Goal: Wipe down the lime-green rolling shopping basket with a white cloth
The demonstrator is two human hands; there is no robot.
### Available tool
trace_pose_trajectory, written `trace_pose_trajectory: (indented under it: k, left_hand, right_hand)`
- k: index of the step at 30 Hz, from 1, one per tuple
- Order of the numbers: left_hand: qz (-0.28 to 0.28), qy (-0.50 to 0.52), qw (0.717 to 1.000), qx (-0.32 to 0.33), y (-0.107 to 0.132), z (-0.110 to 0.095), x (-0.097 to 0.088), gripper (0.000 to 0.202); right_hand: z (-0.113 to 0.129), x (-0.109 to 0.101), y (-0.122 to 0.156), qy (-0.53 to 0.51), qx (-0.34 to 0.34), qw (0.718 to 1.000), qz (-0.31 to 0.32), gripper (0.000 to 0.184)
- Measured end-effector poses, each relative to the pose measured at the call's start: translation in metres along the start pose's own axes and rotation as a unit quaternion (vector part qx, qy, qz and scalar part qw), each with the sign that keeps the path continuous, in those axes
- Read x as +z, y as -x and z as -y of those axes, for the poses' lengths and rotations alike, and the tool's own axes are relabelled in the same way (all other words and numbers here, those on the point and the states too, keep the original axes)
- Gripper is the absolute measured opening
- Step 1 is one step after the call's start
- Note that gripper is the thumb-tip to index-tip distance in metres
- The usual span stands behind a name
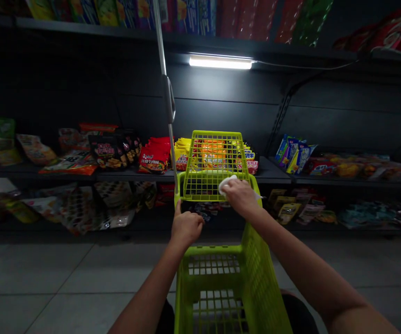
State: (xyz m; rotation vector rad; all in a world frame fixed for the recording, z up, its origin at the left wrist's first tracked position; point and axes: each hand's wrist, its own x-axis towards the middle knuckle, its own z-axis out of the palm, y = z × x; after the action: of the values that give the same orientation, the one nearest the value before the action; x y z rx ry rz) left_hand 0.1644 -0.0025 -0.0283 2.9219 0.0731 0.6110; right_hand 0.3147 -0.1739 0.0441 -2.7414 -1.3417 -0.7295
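Holding a small white thing (227, 185) in a closed right hand (241, 198), the person has it over the front of a green shopping cart (258, 278). The left hand (187, 227) is curled up at the cart's edge, but I cannot tell if it grips. Bright snack bags (155, 155) sit on a dark shelf (131, 175) ahead.

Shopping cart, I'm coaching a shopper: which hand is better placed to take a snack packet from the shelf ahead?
Probably the right hand: it is further forward, at the cart's raised mesh panel, nearer the shelf, though holding something white. The left hand sits lower, by the cart's rim.
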Motion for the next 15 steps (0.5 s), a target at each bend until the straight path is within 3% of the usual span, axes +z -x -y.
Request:
trace_pose_trajectory:
  k: [4, 7, 11, 13, 15]
  left_hand:
    - [0.010, -0.011, 1.000, -0.010, -0.002, -0.003, -0.001, 0.031]
    - [0.008, -0.020, 0.999, -0.027, -0.001, -0.004, -0.004, 0.032]
    - [0.010, -0.015, 1.000, -0.015, 0.002, -0.002, -0.007, 0.032]
    - [0.007, 0.000, 1.000, -0.009, 0.003, 0.000, -0.006, 0.030]
    - [-0.024, 0.010, 1.000, -0.015, 0.003, 0.001, -0.003, 0.034]
  right_hand:
    - [0.060, 0.021, -0.043, -0.051, -0.162, 0.982, -0.082, 0.027]
    - [0.069, 0.043, -0.066, -0.086, -0.245, 0.960, -0.102, 0.026]
    - [0.027, 0.050, -0.050, -0.086, -0.259, 0.959, -0.073, 0.030]
    - [-0.006, 0.042, -0.028, -0.078, -0.212, 0.973, -0.050, 0.028]
    - [-0.036, 0.029, -0.008, -0.060, -0.116, 0.991, -0.032, 0.025]
